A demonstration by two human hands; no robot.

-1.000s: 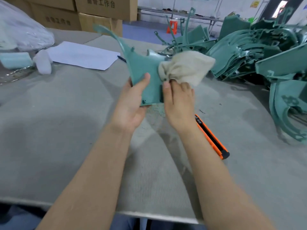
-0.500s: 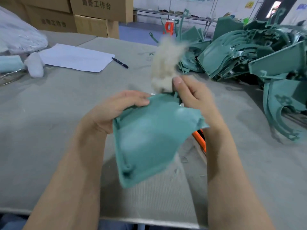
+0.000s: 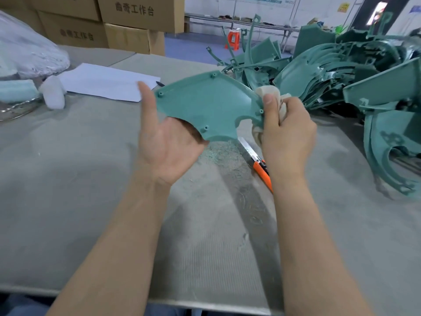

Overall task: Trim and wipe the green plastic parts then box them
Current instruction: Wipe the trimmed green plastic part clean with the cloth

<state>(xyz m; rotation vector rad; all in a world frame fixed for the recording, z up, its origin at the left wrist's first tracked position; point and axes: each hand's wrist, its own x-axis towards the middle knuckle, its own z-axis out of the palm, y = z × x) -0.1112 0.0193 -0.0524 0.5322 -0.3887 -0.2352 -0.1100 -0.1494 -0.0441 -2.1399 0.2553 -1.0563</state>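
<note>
Far to the left of the grip, on the grey table (image 3: 68,179): a bundle in clear plastic wrap (image 3: 27,49), a pale foam block (image 3: 16,92), and just beside it a small white roll (image 3: 53,93). Behind those, stacked cardboard boxes (image 3: 127,26) with printed characters. Nearer to the grip, also on its left side, a white paper sheet (image 3: 107,84) lying flat, with a dark pen (image 3: 160,83) just visible between the thumb and the held part.

At the grip itself, the left hand (image 3: 166,144): palm turned up, thumb straight and pointing upward, not clamped. Fingers gone behind the green plastic part (image 3: 205,106) and hidden there, bearing its lower left edge. Part held up in the air above the table, between both hands, flat face with small round bosses turned toward the camera.

At the right corner of the part, the right hand (image 3: 289,135), clenched: thumb pressed on the front rim, other fingers curled round a beige cloth (image 3: 271,93), bunched behind the rim and touching it.

Below the grip, on the table, a patch of fine green shavings (image 3: 218,153). Just right of it, an orange utility knife (image 3: 262,166) with metal blade showing, partly covered by the right wrist.

Right of the grip and behind it, a big heap of green parts (image 3: 341,71). Far behind, a red stool (image 3: 233,39).
</note>
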